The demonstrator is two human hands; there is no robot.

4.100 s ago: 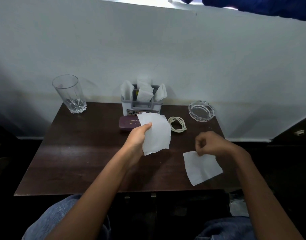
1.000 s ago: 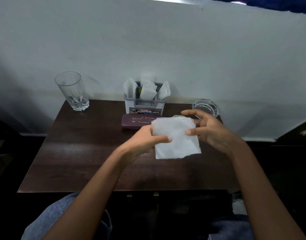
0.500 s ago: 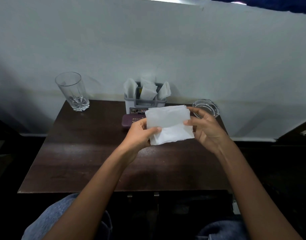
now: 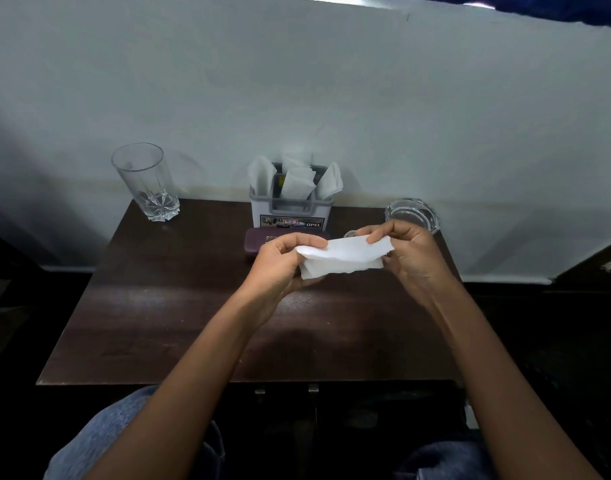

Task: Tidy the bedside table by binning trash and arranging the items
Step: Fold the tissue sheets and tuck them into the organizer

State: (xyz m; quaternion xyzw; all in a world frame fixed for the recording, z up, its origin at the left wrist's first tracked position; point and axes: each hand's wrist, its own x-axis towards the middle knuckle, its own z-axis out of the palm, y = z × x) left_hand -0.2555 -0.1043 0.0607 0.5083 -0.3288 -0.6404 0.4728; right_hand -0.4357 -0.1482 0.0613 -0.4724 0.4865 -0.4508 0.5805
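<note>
Both hands hold white paper napkins (image 4: 343,258) above the middle of the dark wooden bedside table (image 4: 165,306). My left hand (image 4: 283,265) pinches the left edge and my right hand (image 4: 406,252) pinches the right edge; the sheets are folded over into a flat band. Behind them stands a grey napkin holder (image 4: 290,207) with several white napkins stuck in it. A maroon case (image 4: 259,242) lies in front of the holder, partly hidden by my left hand.
A tall empty glass (image 4: 144,183) stands at the back left corner. A clear glass ashtray (image 4: 412,213) sits at the back right. A white wall rises right behind the table. My knees in blue jeans are below the front edge.
My right hand picked the second napkin off the table and joined it to the one in my left hand. Since half a second ago the sheets have been folded down into a narrower band.
</note>
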